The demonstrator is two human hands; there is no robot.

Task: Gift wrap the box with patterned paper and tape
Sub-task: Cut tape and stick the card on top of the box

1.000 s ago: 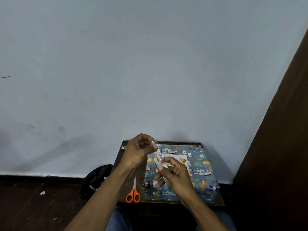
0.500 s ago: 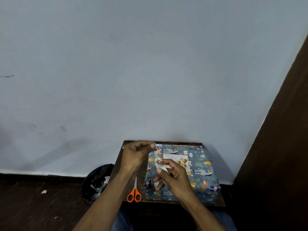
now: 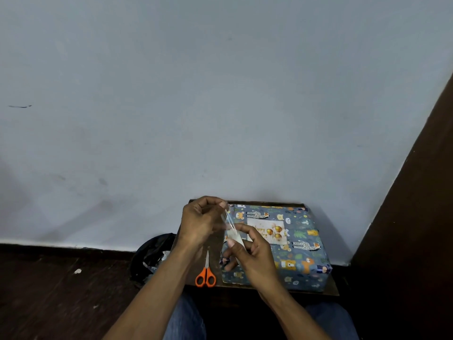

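- Scissors [image 3: 206,276] (orange handles) lie at the desk's [image 3: 331,289] near edge, left of the wrapped box [image 3: 301,256].
- Right hand [image 3: 255,256] pinches the lower end of a clear tape strip [image 3: 229,220] above the box's left side.
- Left hand [image 3: 199,223] pinches the strip's upper end.
- 1 greeting card [image 3: 269,231] sits atop the box.

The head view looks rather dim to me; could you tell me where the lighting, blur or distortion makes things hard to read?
Head view: light is dim and even, with soft shadows on the wall; the clear tape between the left hand and right hand is faint and slightly smeared; the card on the wrapped box reads only partly; wide-angle bending slants the dark panel at right; the scissors stay sharp.
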